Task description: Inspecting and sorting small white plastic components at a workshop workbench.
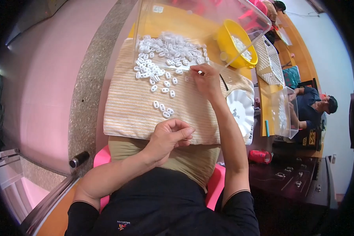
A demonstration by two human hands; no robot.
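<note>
Your near left hand [170, 135] and far right hand [205, 78] pinched, contents unclear; white two-holed plastic ovals [165, 49] needed light handling.

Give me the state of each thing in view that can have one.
Left bare hand, fingers curled; grip unclear.
Right bare hand, fingertips pinched together; grip unclear.
White oval two-holed plastic pieces, heaped, some scattered.
Clear plastic tub, open.
Yellow plastic bowl, open, holding white pieces.
Striped beige cloth, spread out, partly covered.
</note>
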